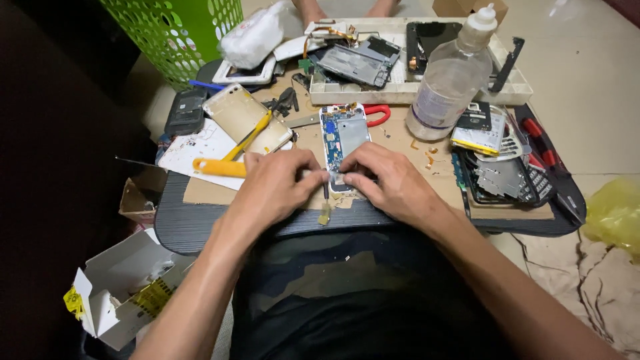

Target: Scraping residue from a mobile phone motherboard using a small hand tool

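Green mesh basket: far left of the opened phone, off the tabletop's back corner.
White cardboard box: lower left of the phone, open, on the floor.
Yellow-handled tool: left of the phone, lying on paper beside a gold back cover.
Left hand: at the phone's lower left edge, fingers curled and pinched together on a thin dark tool or part; exactly what it grips cannot be told.
Opened phone: centre of the dark tabletop, on brown cardboard, blue circuit board exposed, upright to the viewer.
Right hand: at the phone's lower right edge, fingertips pressed down on its bottom end, closed around nothing visible.
Handling note: steady pressure from the right and small, level movements from the left would likely keep the board from flexing.
Clear plastic bottle: right of the phone, standing.
White parts tray: behind the phone.
Metal shields: right of the phone.
Yellow bag: far right, on the pale floor.
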